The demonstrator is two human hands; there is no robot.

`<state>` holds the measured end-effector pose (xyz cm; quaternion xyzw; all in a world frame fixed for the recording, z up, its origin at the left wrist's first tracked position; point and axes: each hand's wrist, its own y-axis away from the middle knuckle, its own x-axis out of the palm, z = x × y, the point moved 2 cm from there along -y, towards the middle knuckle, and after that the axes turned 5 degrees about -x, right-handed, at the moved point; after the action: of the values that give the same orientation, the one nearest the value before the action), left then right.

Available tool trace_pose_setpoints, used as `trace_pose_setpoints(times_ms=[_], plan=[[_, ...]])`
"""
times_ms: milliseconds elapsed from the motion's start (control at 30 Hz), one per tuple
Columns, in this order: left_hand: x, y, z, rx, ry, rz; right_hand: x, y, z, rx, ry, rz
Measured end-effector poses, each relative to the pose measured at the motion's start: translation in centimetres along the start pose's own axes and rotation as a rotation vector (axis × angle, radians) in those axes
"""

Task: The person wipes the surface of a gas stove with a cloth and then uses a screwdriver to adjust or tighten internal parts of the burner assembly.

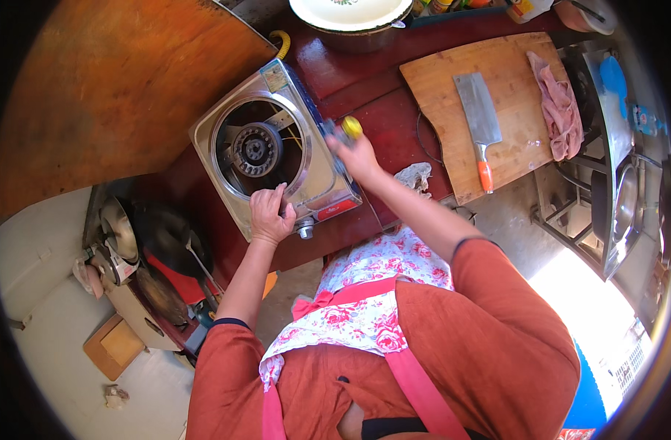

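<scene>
A steel single-burner stove (pixel 211 165) sits tilted in the view on a dark red table (pixel 383 132), its round centre showing a dark burner (pixel 255 150) and wires. My left hand (pixel 269 216) rests at the front of the stove's round opening, fingers loosely bent with the thumb apart, holding nothing visible. My right hand (pixel 354 158), beside the stove's right side, is closed on a blurred object with a yellow end (pixel 352 127), too smeared to make out. A knob (pixel 305 232) sticks out at the stove's front.
A wooden board (pixel 438 88) at the right bears a cleaver (pixel 475 110) and pink cloth (pixel 559 110). An enamel basin (pixel 350 15) stands behind. A crumpled rag (pixel 415 178) lies near my right arm. An orange-brown panel (pixel 101 95) is at upper left, pans (pixel 167 231) below it.
</scene>
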<state>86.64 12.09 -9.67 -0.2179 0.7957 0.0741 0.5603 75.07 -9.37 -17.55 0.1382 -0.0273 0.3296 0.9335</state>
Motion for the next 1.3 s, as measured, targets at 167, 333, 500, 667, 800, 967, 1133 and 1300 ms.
trace_pose_setpoints(times_ms=[167,333,500,667,800,967,1133,1300], plan=[[-0.3,-1.2,-0.3,0.030,0.003,0.043,4.2,-15.7,1.3,-0.100,-0.037,0.013],[0.0,-0.4,-0.1,-0.002,0.004,-0.015,3.0,-10.2,-2.1,0.022,0.016,-0.064],[-0.3,0.1,0.1,-0.032,0.021,-0.053,-3.4,4.2,-1.9,0.199,0.129,0.044],[-0.3,0.7,0.6,-0.052,0.090,-0.077,-1.9,7.6,8.0,-0.414,0.505,0.123],[-1.1,0.8,0.3,-0.046,0.035,-0.198,3.3,7.6,8.0,-0.693,1.013,0.324],[-1.8,4.7,1.4,-0.758,-0.089,-0.595,7.2,11.1,6.1,-0.711,1.097,0.369],[0.1,16.8,3.9,-0.917,0.236,-0.349,9.8,11.8,4.9,-0.763,1.113,0.262],[-1.8,28.5,2.9,-0.901,0.375,-0.303,19.9,14.4,2.7,-0.824,1.091,0.545]])
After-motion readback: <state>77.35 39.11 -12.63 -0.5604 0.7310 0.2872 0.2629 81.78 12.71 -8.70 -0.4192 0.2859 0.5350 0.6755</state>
